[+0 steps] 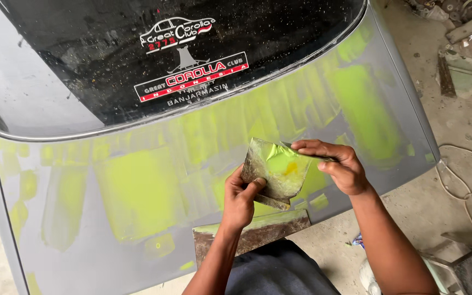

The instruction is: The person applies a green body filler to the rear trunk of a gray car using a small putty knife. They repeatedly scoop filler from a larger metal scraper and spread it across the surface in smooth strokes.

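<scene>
- Grey primer covered the car's boot lid [137, 257], which was patched with wide yellow-green streaks of filler; above it sat the dark rear window [110, 54] with its stickers, and bare concrete floor [454, 164] showed on the right.
- Left hand [241, 199] was closed around the lower corner of a flat metal mixing plate [277, 172], thumb on its face, fingers behind it; the plate was held tilted above the lid, not touching it.
- Right hand [337, 164] was pinched shut on a thin scraper blade [301, 150], whose edge lay across the plate's upper rim, where the yellow-green filler [282, 164] was smeared.
- Another broad spreader [252, 229] lay flat on the lid just below the hands, apart from them.
- Judging by its look, the plate was thin, stiff and light, so a corner pinch seemed enough; its coated face was probably slick, and the dry lower edge appeared the safer hold.
- Filler looked soft and sticky, likely to smear onto fingers if touched.
- Scraps and debris [465, 33] lay on the floor at upper right.
</scene>
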